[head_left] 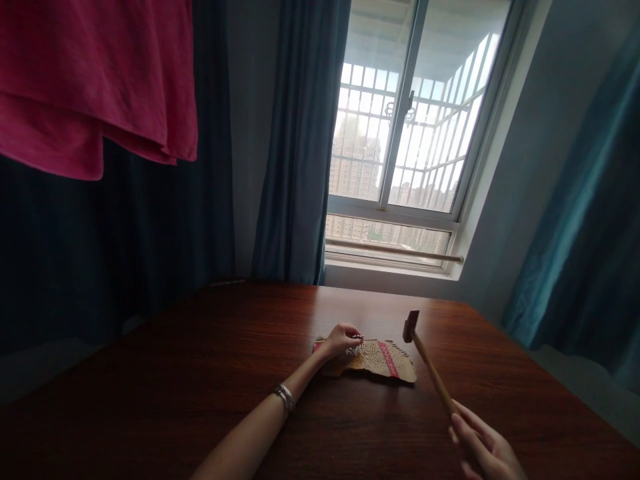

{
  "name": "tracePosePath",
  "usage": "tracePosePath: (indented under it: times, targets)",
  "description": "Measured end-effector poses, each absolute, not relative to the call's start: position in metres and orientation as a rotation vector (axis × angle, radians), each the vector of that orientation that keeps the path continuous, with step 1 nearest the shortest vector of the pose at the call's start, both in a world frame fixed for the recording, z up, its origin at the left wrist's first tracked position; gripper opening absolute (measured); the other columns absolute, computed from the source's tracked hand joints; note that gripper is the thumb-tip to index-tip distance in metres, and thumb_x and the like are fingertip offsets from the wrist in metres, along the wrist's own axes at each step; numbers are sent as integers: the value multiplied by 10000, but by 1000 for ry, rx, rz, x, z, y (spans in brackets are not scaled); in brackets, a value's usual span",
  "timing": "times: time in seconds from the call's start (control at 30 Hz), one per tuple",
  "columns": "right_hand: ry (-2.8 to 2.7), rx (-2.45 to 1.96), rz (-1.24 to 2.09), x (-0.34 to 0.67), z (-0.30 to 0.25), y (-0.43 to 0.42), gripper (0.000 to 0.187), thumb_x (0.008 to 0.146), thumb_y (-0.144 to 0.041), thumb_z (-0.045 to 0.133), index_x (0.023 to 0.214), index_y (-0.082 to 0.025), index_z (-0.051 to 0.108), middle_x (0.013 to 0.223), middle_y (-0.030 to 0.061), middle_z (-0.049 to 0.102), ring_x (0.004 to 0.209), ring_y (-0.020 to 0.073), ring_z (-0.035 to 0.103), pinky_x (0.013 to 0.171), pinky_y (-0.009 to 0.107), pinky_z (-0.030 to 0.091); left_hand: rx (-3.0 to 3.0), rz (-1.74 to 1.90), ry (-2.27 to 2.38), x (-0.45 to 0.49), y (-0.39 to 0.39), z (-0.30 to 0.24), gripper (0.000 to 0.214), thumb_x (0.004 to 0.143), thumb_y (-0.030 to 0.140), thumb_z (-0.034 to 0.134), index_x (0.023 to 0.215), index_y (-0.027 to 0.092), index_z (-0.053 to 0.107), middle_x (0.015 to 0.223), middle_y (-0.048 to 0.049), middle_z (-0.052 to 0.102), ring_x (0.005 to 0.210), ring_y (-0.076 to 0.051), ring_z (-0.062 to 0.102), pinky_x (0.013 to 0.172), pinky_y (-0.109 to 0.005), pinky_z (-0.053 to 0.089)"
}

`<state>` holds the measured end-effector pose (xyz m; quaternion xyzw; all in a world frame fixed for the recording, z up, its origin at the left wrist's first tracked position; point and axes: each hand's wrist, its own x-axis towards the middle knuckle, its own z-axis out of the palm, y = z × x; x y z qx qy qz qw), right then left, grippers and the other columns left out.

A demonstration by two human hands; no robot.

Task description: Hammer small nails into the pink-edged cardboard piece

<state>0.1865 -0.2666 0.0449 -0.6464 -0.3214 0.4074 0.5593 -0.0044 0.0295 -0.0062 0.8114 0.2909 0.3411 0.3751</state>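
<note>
Wooden hammer [433, 371] clasped in right hand [483, 441]; left hand [342, 339] pinched at dotted cardboard [373, 357], contents unclear.

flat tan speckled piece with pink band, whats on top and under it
The bare left hand is over the piece, hiding some of its left part. Under it is the reddish-brown wood-grain table; the surface directly beneath is covered.

Grips a hammer [433, 371] in the right hand [484, 443] between four and five o'clock, with its head at four. Bends the left hand [341, 341] over a dotted, pink-striped sheet [374, 358] near five o'clock on a brown table [150, 400], with fingertips gathered. Wears bracelets [285, 398] toward half past six. Faces a window [399, 127] at one, with pink cloth [100, 80] at ten.
</note>
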Motion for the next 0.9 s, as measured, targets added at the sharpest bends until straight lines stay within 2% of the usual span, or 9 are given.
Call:
tracePosePath:
  times: [0.17,0.43,0.9]
  targets:
    - [-791,-1329,1134,153,71,-251,752,608,-552,679,1258,-237,470,619,-31,534,270,-9,271,271,141,157,2082,886,736,-4,30,-7,245,674,300,622,802,111,712,766,-49,666,715,-145,572,640,-218,410]
    - [-787,-1262,1246,131,76,-238,744,632,-504,689,1291,-250,456,611,-33,512,272,-6,287,239,123,169,2090,872,776,-3,26,-3,246,675,306,614,797,116,712,753,-40,658,714,-149,567,640,-221,405]
    - [-791,-1255,1211,131,74,-232,745,647,-521,673,1303,-258,437,602,-49,490,266,-3,285,224,124,176,2107,881,742,-4,27,-4,245,680,319,616,776,115,710,732,-35,655,697,-146,565,626,-218,397]
